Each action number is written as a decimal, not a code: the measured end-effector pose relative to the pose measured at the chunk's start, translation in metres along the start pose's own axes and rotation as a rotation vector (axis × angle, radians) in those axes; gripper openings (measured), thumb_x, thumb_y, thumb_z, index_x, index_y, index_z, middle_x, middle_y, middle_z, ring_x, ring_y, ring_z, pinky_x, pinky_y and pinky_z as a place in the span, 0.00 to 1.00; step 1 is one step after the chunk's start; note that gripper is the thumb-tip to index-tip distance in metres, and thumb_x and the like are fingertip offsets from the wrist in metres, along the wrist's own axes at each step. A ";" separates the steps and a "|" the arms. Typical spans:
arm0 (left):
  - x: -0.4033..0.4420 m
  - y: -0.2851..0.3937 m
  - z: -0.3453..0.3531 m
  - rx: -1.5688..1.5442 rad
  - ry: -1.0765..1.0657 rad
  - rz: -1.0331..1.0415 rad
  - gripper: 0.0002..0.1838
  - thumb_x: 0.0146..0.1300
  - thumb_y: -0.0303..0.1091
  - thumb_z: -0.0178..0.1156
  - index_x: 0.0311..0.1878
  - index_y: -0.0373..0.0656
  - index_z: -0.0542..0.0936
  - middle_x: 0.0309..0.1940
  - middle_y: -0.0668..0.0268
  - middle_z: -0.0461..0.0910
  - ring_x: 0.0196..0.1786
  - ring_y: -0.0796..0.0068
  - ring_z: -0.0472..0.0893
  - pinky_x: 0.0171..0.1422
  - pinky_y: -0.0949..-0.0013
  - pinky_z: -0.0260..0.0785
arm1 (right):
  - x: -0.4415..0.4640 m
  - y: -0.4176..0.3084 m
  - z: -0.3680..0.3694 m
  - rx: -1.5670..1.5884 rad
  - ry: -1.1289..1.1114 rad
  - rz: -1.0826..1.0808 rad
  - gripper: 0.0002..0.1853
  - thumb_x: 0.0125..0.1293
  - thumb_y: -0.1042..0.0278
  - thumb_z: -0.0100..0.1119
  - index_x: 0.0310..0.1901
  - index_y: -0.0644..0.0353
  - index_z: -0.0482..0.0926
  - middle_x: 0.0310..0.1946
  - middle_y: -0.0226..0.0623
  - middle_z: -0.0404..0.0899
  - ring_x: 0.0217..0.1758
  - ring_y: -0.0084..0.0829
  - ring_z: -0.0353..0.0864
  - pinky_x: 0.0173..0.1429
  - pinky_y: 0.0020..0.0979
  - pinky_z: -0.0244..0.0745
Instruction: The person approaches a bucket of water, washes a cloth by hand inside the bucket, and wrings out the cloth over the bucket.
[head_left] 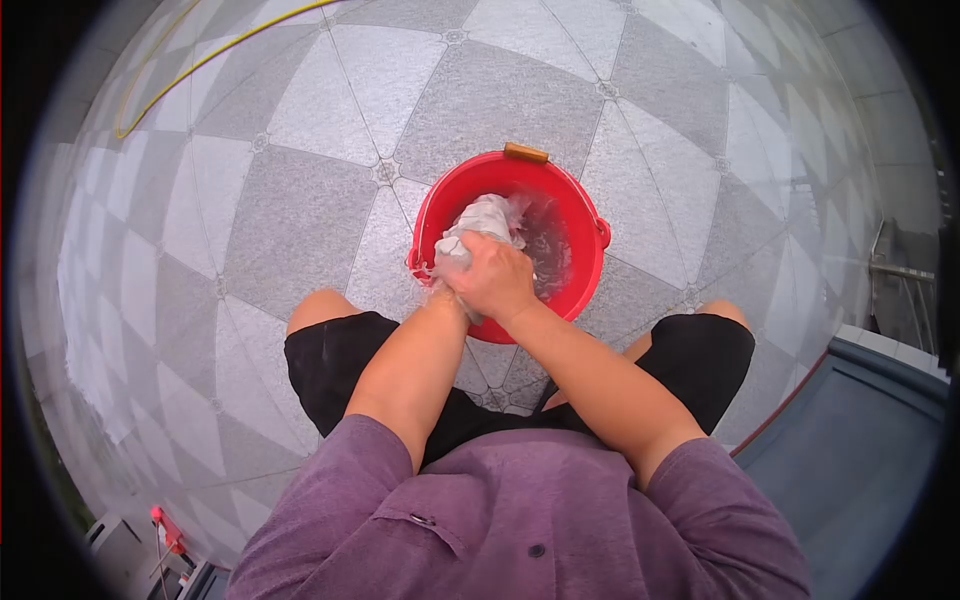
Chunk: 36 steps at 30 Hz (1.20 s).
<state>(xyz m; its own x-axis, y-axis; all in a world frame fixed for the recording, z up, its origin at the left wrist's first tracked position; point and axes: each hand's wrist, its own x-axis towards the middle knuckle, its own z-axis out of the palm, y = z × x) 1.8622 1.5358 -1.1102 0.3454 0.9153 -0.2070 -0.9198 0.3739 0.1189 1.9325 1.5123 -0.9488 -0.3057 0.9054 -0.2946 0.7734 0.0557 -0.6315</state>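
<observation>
A wet white cloth [490,213] is bunched over the left part of a red bucket [597,262] on the floor. My right hand [498,277] is closed on the cloth, fingers wrapped over it. My left hand [450,292] meets it just inside the bucket's near left side, against the cloth. Its fingers are hidden under the right hand, the cloth and splashing water. Moving water [548,245] shows inside the bucket, right of the cloth.
The bucket's handle has a wooden grip [526,153] resting at the far rim. A yellow hose [215,57] lies at the far left on the patterned tile floor [310,200]. My knees flank the bucket. A dark blue-grey surface [850,470] is at the right.
</observation>
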 end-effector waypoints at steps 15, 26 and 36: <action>-0.016 0.007 0.022 0.422 1.185 0.167 0.20 0.77 0.36 0.54 0.64 0.34 0.76 0.57 0.52 0.81 0.52 0.54 0.84 0.55 0.44 0.78 | 0.077 0.207 0.117 -0.091 -0.238 0.483 0.24 0.71 0.61 0.51 0.63 0.65 0.76 0.58 0.62 0.81 0.60 0.60 0.83 0.64 0.54 0.78; 0.012 0.012 -0.022 0.172 0.660 0.024 0.20 0.78 0.43 0.50 0.63 0.40 0.77 0.62 0.51 0.80 0.63 0.50 0.81 0.69 0.43 0.75 | 0.026 0.077 -0.006 1.596 -0.160 0.324 0.18 0.76 0.68 0.51 0.64 0.59 0.80 0.55 0.39 0.83 0.53 0.37 0.86 0.57 0.36 0.82; 0.002 -0.005 -0.036 0.400 0.256 0.004 0.26 0.80 0.52 0.44 0.71 0.46 0.71 0.64 0.63 0.76 0.69 0.65 0.72 0.76 0.56 0.61 | 0.016 0.033 0.018 0.137 0.204 -0.107 0.16 0.61 0.57 0.66 0.47 0.54 0.85 0.47 0.48 0.87 0.49 0.57 0.85 0.56 0.52 0.80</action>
<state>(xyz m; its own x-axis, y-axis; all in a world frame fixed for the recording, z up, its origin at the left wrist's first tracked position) 1.8610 1.5300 -1.1460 0.2388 0.8694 -0.4326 -0.7596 0.4448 0.4745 1.9433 1.5207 -0.9872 -0.2523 0.9644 -0.0788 0.6562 0.1107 -0.7464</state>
